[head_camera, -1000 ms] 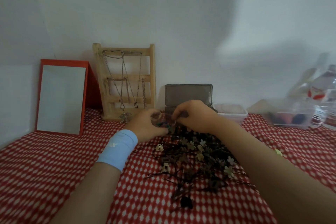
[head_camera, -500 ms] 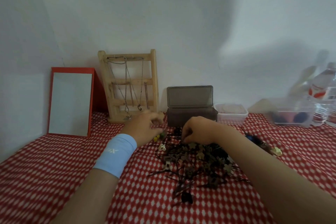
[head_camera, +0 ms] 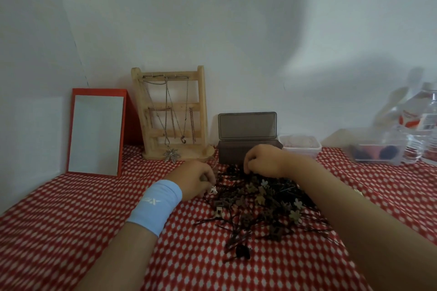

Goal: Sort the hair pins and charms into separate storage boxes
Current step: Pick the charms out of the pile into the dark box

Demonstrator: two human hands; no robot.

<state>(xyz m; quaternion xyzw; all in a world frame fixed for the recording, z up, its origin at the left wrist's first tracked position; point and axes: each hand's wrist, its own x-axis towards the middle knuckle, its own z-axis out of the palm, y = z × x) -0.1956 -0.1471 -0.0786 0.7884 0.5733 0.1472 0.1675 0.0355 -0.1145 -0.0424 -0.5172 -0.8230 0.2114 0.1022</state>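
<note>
1. The mixed pile (head_camera: 260,205) of hair pins and flower charms lies on the checked table (head_camera: 71,220), just in front of the dark storage box (head_camera: 231,151). The box's lid (head_camera: 247,125) stands open.
2. A small clear box (head_camera: 300,149) sits touching or just beside the dark box on its right. Together they look like the 2 destinations.
3. The right hand (head_camera: 264,160) is directly in front of the dark box, fingers curled down into the pile's far edge. I cannot tell whether it pinches anything.
4. The left hand (head_camera: 194,181), with a blue wristband (head_camera: 156,205), rests in front and to the left of the dark box at the pile's left edge. Its fingers are curled, and what they grip, if anything, is hidden.
5. A white charm (head_camera: 213,189) lies just beside the left fingertips.
6. Key relation: the right hand is the nearer to both boxes, needing only a short lift up and away from the person.
7. A loose hair pin (head_camera: 210,221) on the pile's near left edge lies with its long axis roughly left to right, so a pinch from above across it would suit.
</note>
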